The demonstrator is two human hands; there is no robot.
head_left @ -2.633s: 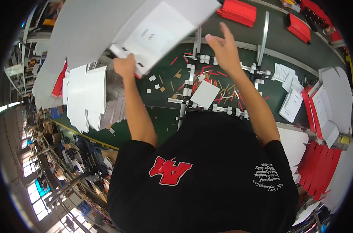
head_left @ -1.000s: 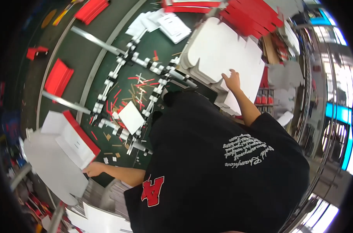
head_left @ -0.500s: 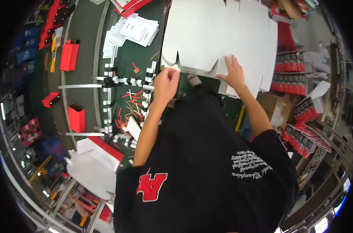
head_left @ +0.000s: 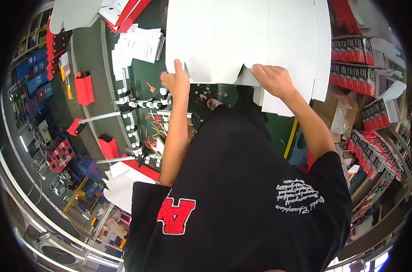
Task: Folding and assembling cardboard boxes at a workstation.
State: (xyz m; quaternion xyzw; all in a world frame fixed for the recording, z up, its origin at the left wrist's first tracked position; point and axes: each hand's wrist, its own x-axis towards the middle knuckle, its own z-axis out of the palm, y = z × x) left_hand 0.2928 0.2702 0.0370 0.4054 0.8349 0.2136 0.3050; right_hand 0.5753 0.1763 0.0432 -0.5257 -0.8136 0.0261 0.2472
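Observation:
A large white flat cardboard sheet (head_left: 219, 36) with notched flaps along its near edge lies in front of me. My right hand (head_left: 275, 80) is closed on a flap at that near edge, right of a notch. At the sheet's near left corner, my left hand (head_left: 176, 82) has its thumb up against the edge and its fingers curled on the outer side. The corner appears to sit between them. More white sheets (head_left: 290, 102) show under and beyond my right hand.
White printed booklets (head_left: 140, 45) lie left of the sheet, below an open red-and-white box (head_left: 124, 13). A roller rail frame (head_left: 132, 120) stands by my left forearm, with red and tan scraps around it. Packed red boxes (head_left: 353, 79) are stacked at right, near a brown carton (head_left: 335, 109).
My right hand has gone from lying spread on the sheet to gripping its near-edge flap. My left hand has moved up along the left corner. The view has shifted, and the top sheet sits differently.

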